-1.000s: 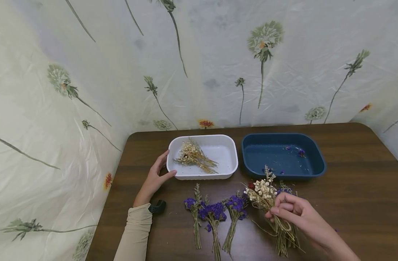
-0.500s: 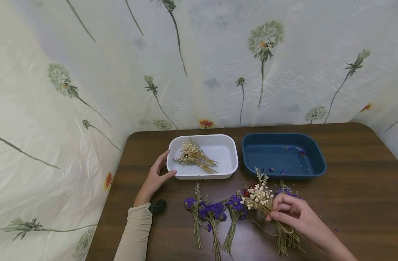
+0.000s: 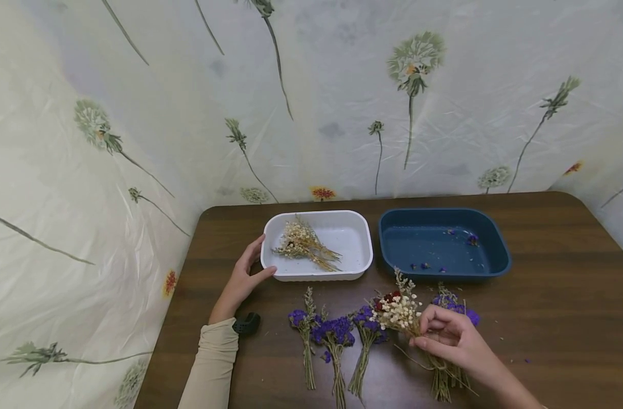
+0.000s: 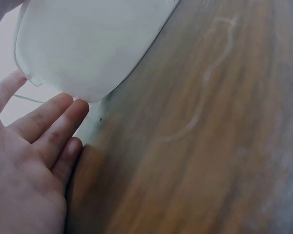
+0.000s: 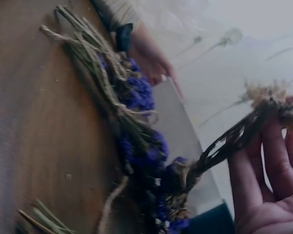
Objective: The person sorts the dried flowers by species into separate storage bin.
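Fingers of the right hand (image 3: 451, 335) pinch the stems of a small dried bunch of cream-white blossoms with a few red buds (image 3: 397, 311), lifted just off the dark brown wooden desk (image 3: 556, 295) near its front edge, heads tilted toward the left. The left hand (image 3: 242, 278), fingers loosely spread and holding nothing, rests against the left wall of the white rectangular plastic tray (image 3: 362, 250), which sits toward the back of the desk and already holds a similar pale dried sprig (image 3: 303, 243). Beside it stands a dark blue rectangular plastic tray (image 3: 495, 250) scattered with purple petals. Three tied purple dried-flower bundles (image 3: 334, 335) lie along the front edge, and more purple stems (image 3: 456, 307) lie under the right hand. Handled well, the brittle bunch would be carried by its stems alone, kept clear of the purple heads it touches, with the left hand steadying the white tray.
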`<state>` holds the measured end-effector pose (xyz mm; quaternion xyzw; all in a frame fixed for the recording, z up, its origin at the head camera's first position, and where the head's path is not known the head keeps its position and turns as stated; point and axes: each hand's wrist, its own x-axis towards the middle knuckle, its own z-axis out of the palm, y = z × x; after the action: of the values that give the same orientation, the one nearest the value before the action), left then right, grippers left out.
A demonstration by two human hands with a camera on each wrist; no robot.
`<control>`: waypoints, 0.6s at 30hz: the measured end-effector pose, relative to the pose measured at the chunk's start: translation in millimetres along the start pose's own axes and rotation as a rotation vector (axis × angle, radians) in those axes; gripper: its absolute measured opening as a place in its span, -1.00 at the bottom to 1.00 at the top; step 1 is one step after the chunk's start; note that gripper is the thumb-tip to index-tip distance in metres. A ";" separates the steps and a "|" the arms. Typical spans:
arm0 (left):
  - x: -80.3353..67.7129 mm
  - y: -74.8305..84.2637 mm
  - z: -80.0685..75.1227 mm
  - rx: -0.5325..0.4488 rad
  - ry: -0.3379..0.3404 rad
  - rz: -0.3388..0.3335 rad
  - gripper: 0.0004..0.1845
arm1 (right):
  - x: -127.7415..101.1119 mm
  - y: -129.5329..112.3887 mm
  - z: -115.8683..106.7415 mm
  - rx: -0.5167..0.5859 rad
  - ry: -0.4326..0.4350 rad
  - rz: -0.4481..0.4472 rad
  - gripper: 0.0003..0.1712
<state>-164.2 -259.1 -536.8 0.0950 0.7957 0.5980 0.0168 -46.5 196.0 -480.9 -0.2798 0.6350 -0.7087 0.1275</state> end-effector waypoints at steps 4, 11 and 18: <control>-0.3 -0.7 -0.1 -0.003 -0.002 -0.007 -0.13 | 0.5 9.7 3.8 0.080 -0.043 0.048 -0.81; 0.3 -1.2 0.0 -0.016 -0.005 -0.007 -0.13 | 1.7 13.9 8.8 -0.003 -0.026 0.129 -0.90; 0.6 -2.2 -0.4 -0.010 -0.005 -0.008 -0.13 | -0.8 15.3 7.2 0.046 -0.055 0.096 -0.86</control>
<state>-165.1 -259.9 -538.7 0.0932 0.7931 0.6015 0.0214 -44.5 188.1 -495.7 -0.2656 0.6275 -0.7081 0.1852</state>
